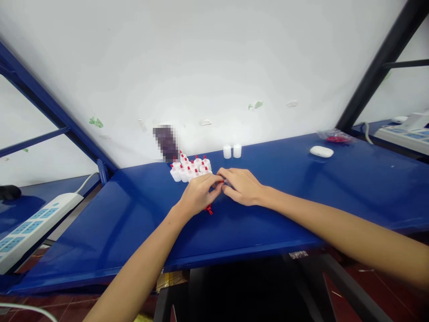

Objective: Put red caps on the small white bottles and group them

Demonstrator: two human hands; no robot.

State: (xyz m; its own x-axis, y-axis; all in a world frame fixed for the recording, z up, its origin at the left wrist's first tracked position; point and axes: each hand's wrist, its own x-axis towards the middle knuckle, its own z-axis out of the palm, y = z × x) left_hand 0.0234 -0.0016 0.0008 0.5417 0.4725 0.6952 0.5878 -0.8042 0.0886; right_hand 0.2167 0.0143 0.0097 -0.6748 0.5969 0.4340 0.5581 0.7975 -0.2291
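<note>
My left hand (200, 193) pinches a small red cap (221, 181) between thumb and fingertips over the blue table. Fingertip to fingertip with it, my right hand (244, 185) is closed at the other end of that cap, where a small pale piece shows; the fingers hide most of it. Several loose red caps (209, 209) lie just below my left hand, partly covered by it. Beyond the hands stands a cluster of small white bottles (176, 175) with red tips. Two white bottles (227, 152) without red tips stand by the wall.
The blue table (278, 165) backs onto a white wall. On its right side lie a white oval case (321, 152) and a clear bag (337, 136) with red pieces. A blurred dark object (166, 143) leans behind the bottles. A power strip (35, 226) is at the left.
</note>
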